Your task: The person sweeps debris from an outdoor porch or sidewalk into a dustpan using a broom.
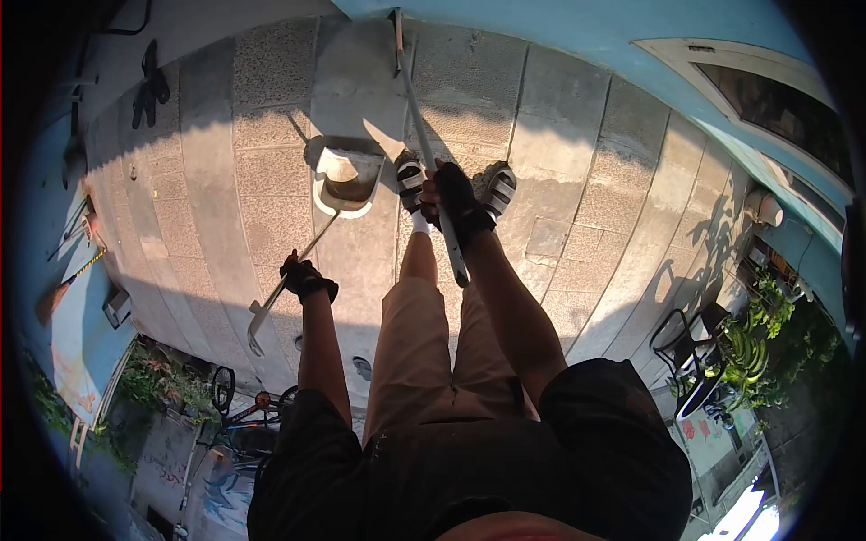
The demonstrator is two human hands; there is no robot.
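Observation:
My left hand, in a black fingerless glove, is closed around the long thin handle of a dustpan. The pan rests on the paved floor in front of me, left of my feet, and its inside is partly in shadow. My right hand, gloved the same way, grips a long grey pole with its fingers wrapped round it. The pole slants away from me to a narrow head by the blue wall, seen edge-on; it looks like a broom. Its near end hangs above my legs.
My sandalled feet stand on the paving. A blue wall with a window runs ahead and right. A black chair and plants are at right, a bicycle behind left. A dark object lies far left.

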